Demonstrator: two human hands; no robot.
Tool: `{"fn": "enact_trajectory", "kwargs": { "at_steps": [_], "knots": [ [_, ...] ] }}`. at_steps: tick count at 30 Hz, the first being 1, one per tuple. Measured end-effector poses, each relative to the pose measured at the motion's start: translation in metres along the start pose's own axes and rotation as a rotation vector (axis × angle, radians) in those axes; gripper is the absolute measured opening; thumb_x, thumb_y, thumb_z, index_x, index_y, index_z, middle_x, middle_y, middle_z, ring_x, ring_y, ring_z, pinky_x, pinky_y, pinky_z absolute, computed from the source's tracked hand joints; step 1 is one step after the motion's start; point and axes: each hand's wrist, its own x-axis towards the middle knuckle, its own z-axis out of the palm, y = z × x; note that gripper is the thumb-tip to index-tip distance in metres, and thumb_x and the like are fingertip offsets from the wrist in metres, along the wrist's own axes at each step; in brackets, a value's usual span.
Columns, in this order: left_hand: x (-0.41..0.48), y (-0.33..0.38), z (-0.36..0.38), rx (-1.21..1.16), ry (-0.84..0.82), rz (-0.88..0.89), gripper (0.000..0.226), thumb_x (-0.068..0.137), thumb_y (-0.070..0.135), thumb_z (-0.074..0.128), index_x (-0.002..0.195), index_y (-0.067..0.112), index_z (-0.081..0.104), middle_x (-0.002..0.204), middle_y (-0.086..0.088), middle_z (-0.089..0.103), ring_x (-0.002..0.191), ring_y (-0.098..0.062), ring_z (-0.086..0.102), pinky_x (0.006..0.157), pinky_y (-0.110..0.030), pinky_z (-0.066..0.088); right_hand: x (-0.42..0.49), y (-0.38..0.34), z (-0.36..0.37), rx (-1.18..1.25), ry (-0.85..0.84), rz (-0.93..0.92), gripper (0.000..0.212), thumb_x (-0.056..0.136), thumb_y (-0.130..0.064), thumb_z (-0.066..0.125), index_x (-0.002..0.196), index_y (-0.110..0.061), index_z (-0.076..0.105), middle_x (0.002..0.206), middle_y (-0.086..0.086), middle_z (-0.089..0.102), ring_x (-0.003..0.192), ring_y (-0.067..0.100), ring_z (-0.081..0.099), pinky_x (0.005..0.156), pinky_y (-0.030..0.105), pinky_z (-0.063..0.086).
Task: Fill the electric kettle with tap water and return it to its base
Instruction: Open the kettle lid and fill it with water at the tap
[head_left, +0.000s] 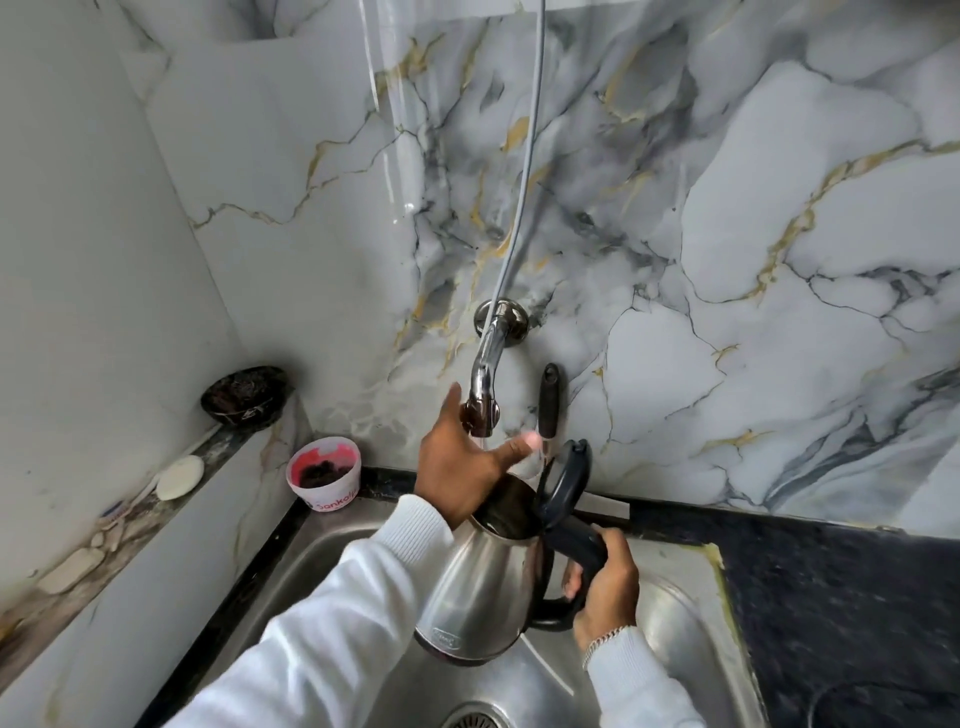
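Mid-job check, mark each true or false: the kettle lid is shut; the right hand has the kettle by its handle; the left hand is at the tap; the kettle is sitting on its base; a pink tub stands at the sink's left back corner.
1. The lid is shut. False: the black lid of the stainless steel electric kettle stands open.
2. The right hand grips the kettle's black handle. True.
3. The left hand is at the chrome wall tap. True.
4. The kettle sits on its base. False: it is held tilted above the steel sink.
5. A pink-and-white plastic tub stands at the sink's left back corner. True.
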Motion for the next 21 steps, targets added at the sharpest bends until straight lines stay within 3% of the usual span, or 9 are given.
{"fn": "enact_trajectory", "kwargs": {
  "at_steps": [2,3,5,7,10,15,17,21],
  "knots": [
    [0.009,-0.004,-0.003,-0.112,0.076,0.020,0.024,0.082,0.031,0.065,0.101,0.018,0.067,0.093,-0.014,0.073,0.087,-0.022,0.066,0.096,-0.044,0.052,0.007,0.002,0.007,0.020,-0.003,-0.008,0.031,0.078,-0.028,0.047,0.052,-0.011,0.046,0.035,0.003,0.034,0.032,0.017,0.028,0.039,0.026,0.021],
    [0.014,-0.006,-0.006,-0.171,0.102,0.015,0.016,0.090,0.016,0.056,0.096,0.014,0.071,0.088,-0.015,0.074,0.079,-0.019,0.067,0.091,-0.040,0.055,0.010,0.003,0.011,0.023,-0.007,-0.015,0.031,0.077,-0.028,0.047,0.050,-0.012,0.046,0.035,0.003,0.034,0.032,0.017,0.027,0.038,0.025,0.021],
    [0.028,-0.013,-0.011,-0.235,0.087,-0.026,0.027,0.092,-0.006,0.044,0.099,-0.004,0.070,0.081,-0.013,0.072,0.067,-0.009,0.068,0.079,-0.024,0.058,0.018,0.004,0.017,0.016,-0.017,-0.030,0.035,0.075,-0.030,0.046,0.045,-0.014,0.044,0.035,0.004,0.033,0.032,0.017,0.027,0.038,0.025,0.022],
    [0.038,-0.016,-0.018,-0.223,0.009,-0.042,0.023,0.089,-0.014,0.045,0.099,-0.013,0.066,0.076,-0.007,0.070,0.058,-0.002,0.068,0.070,-0.015,0.058,0.024,0.003,0.022,0.016,-0.026,-0.038,0.038,0.076,-0.029,0.046,0.041,-0.014,0.045,0.034,0.004,0.033,0.032,0.017,0.027,0.037,0.025,0.022],
    [0.052,-0.013,-0.024,-0.174,-0.085,-0.049,0.020,0.087,-0.019,0.047,0.096,-0.016,0.064,0.073,-0.005,0.068,0.051,0.000,0.066,0.061,-0.012,0.057,0.028,0.001,0.028,0.021,-0.041,-0.046,0.040,0.081,-0.025,0.044,0.042,-0.015,0.047,0.033,0.004,0.034,0.031,0.016,0.027,0.036,0.023,0.020],
    [0.063,-0.010,-0.026,-0.119,-0.191,-0.082,0.024,0.084,-0.022,0.046,0.077,-0.007,0.064,0.044,0.006,0.067,0.045,-0.003,0.065,0.052,-0.014,0.055,0.025,0.001,0.034,0.003,-0.060,-0.054,0.039,0.084,-0.022,0.044,0.047,-0.011,0.043,0.033,0.003,0.034,0.030,0.015,0.027,0.036,0.023,0.020],
    [0.065,-0.011,-0.029,-0.095,-0.207,-0.078,0.021,0.084,-0.020,0.050,0.076,-0.006,0.064,0.047,0.004,0.068,0.046,-0.005,0.065,0.055,-0.017,0.057,0.023,0.002,0.036,0.013,-0.057,-0.053,0.040,0.085,-0.021,0.044,0.045,-0.012,0.043,0.033,0.003,0.033,0.030,0.015,0.027,0.036,0.023,0.020],
    [0.065,-0.013,-0.032,-0.077,-0.138,-0.057,0.008,0.081,-0.011,0.063,0.087,-0.016,0.066,0.077,-0.021,0.070,0.062,-0.025,0.067,0.079,-0.037,0.059,0.022,0.001,0.037,0.004,-0.049,-0.041,0.042,0.084,-0.020,0.044,0.043,-0.013,0.041,0.032,0.004,0.032,0.029,0.017,0.027,0.036,0.024,0.019]
  ]
}}
